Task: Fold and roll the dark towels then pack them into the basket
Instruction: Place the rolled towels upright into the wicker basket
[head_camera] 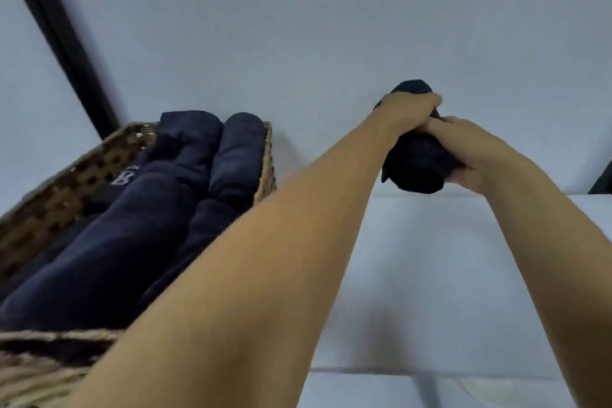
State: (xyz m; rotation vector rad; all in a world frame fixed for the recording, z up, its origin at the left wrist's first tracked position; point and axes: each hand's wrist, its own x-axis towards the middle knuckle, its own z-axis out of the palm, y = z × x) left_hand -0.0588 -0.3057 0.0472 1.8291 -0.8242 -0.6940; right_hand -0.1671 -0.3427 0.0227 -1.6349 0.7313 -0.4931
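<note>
Head view: we've got rolled towels (139,209) packed in the basket (49,199) at left; left hand (409,109) and right hand (470,146) both clamp another roll (419,166), unpacked.

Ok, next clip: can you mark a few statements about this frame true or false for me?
1. The left grip and the right grip both hold one rolled towel. True.
2. The basket is empty. False: several rolled dark towels lie in it.
3. The rolled towel in the hands is already inside the basket. False: it is held outside the basket, off to its right.
4. One towel in the basket shows pale lettering. True.
</note>
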